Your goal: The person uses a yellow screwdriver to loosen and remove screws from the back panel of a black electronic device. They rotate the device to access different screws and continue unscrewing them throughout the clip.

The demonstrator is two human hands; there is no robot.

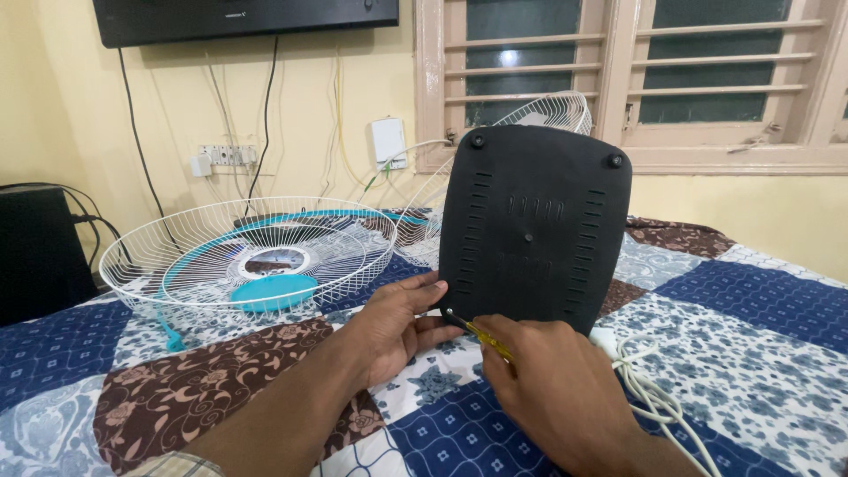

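A black plastic fan base (534, 228) stands on its edge on the bed, its slotted underside facing me. My left hand (397, 325) grips its lower left corner and steadies it. My right hand (552, 389) holds a thin yellow-handled screwdriver (481, 336), whose tip touches the base's lower left corner near my left thumb. Two round feet sit at the base's top corners.
A white wire fan guard (247, 256) with a teal ring and teal hub lies to the left on the patchwork quilt (742, 353). A second guard (548, 110) shows behind the base. A white power cord (654, 393) coils at right. A black speaker (40, 252) stands far left.
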